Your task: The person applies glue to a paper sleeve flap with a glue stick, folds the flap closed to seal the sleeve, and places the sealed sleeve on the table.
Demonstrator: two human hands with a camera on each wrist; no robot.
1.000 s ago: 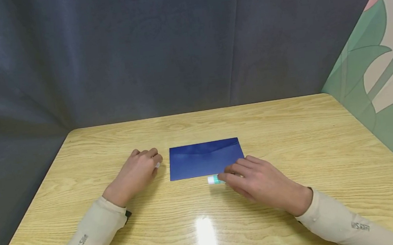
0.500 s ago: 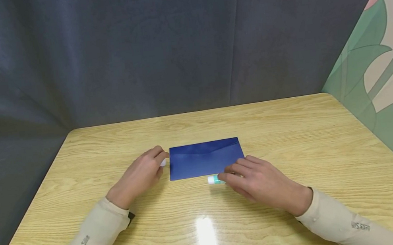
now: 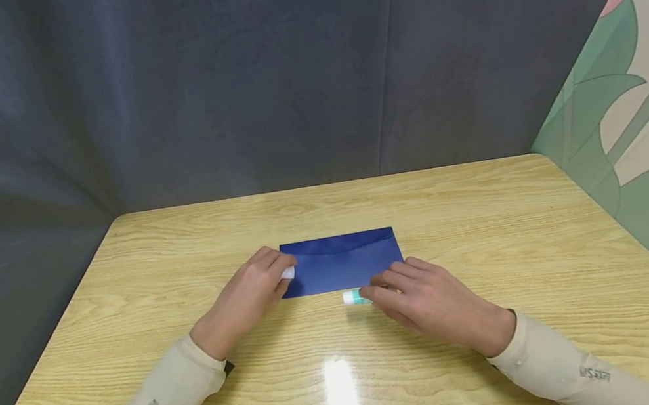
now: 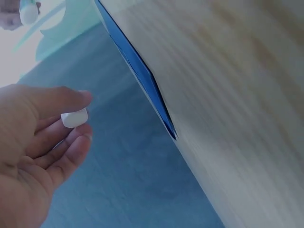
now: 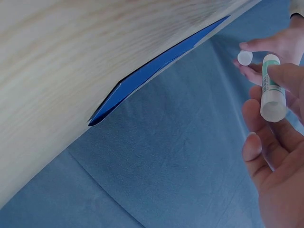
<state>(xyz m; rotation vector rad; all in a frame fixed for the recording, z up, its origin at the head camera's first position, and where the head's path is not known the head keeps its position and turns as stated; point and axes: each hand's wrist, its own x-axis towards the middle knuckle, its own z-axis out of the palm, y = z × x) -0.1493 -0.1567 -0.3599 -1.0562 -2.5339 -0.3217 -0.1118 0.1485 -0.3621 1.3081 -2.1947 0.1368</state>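
Observation:
A blue envelope [image 3: 340, 270] lies flat on the table, its pointed flap edge running across the upper part. My left hand [image 3: 246, 303] pinches a small white cap [image 4: 75, 118] between thumb and fingers, above the envelope's left end. Just past the envelope's near edge, my right hand [image 3: 432, 300] grips a white and green glue stick [image 5: 272, 90] between thumb and fingers. In the head view the stick's white end points left, towards the cap, and the fingers hide its right part. Cap and stick are apart.
The wood-grain table [image 3: 480, 212] reaches back to a dark curtain [image 3: 241, 86]. On the right stands a panel [image 3: 643, 129] with a leaf and flower pattern. A bright reflection shows on the table's near part.
My left hand has moved right with the white cap, from beside the envelope to over its left end. My right hand and the glue stick have stayed in place.

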